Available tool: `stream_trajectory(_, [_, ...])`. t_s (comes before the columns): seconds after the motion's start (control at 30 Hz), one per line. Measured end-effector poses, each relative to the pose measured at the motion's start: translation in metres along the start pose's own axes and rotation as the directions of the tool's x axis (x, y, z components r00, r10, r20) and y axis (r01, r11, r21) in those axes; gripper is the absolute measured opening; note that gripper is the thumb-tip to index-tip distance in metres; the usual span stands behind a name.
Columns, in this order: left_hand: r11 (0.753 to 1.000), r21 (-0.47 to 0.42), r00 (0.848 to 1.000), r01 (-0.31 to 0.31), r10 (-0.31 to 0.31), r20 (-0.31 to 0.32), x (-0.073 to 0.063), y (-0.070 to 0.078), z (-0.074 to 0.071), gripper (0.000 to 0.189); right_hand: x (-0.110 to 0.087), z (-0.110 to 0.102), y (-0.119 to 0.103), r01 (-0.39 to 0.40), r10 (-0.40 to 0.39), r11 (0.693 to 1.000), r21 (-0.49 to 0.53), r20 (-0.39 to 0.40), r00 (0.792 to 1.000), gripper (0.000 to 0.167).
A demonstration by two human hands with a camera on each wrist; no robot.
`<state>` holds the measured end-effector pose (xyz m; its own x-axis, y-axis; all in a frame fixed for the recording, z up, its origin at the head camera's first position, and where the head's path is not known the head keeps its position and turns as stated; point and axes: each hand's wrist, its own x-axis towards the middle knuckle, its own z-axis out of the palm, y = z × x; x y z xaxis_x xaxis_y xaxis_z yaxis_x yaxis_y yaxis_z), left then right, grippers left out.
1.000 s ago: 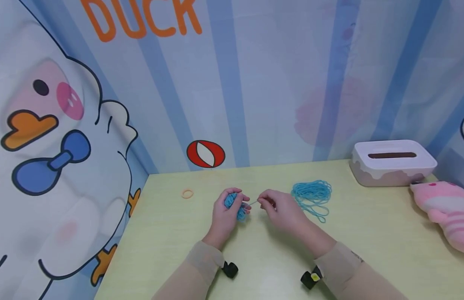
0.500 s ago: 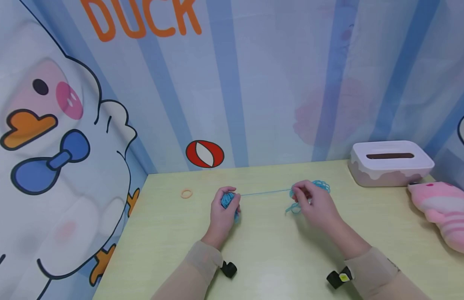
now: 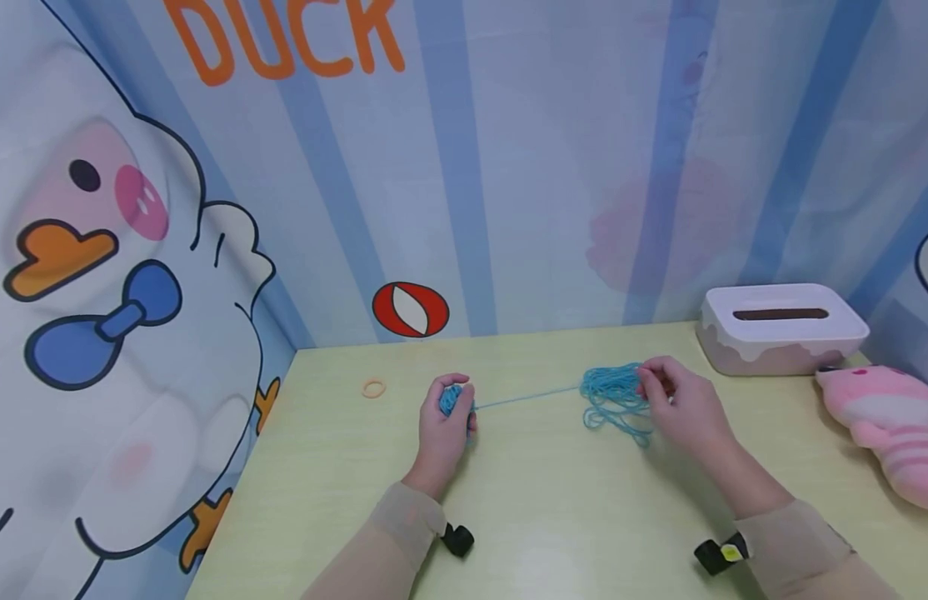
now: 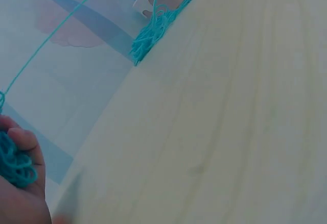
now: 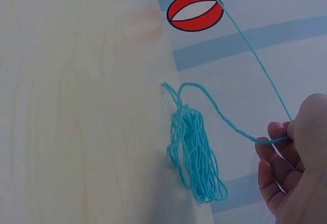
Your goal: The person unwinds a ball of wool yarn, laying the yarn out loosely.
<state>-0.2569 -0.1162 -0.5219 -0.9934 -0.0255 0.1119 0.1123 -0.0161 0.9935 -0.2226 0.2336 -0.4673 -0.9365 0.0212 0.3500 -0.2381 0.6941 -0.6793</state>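
Note:
My left hand (image 3: 443,425) grips a small bundle of blue yarn (image 3: 450,400), its fingers curled round the wound loops. From that bundle a single strand (image 3: 527,397) runs taut across to my right hand (image 3: 685,408). In the right wrist view, the right thumb and forefinger pinch the strand, and a slack length droops from there to a loose heap of blue yarn (image 5: 194,152) on the table. The heap (image 3: 614,392) lies just left of the right hand in the head view. Part of the held bundle is hidden by the left fingers and thumb.
A small orange ring (image 3: 373,388) lies on the table (image 3: 509,500) left of the left hand. At the back right stands a white and pink tissue box (image 3: 785,329), with a pink plush toy (image 3: 887,433) in front of it. A printed curtain rises behind.
My right hand has moved away to the right from beside the left hand, past the yarn heap, drawing the strand out long between them. The left hand has shifted slightly left.

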Motion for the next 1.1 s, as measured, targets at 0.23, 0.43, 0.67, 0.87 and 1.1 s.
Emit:
stream_trajectory(0.23, [1.000,0.014,0.998,-0.024,0.025,-0.054,0.000,0.001,0.001,0.039,0.000,-0.009,0.022,-0.077,0.083,0.992,-0.102,0.053,0.995,0.025])
stream_trajectory(0.43, [0.996,-0.080,0.998,-0.048,0.045,-0.038,-0.001,0.003,0.002,0.022,0.001,-0.013,0.036,-0.139,0.164,0.973,-0.184,0.131,0.978,0.029])
stream_trajectory(0.67, [0.998,-0.051,0.999,-0.040,0.038,-0.039,-0.002,0.004,0.002,0.028,0.002,-0.003,0.044,-0.157,0.199,0.961,-0.226,0.180,0.963,0.031])
stream_trajectory(0.87, [0.998,-0.064,1.000,-0.002,0.003,0.016,-0.002,0.004,0.002,0.037,0.003,0.004,0.041,-0.143,0.193,0.958,-0.249,0.190,0.963,0.023])
stream_trajectory(1.1, [0.998,-0.061,0.997,0.015,-0.011,0.079,-0.002,0.005,0.002,0.038,0.003,0.018,-0.002,-0.083,0.103,0.981,-0.174,0.109,0.989,0.017])
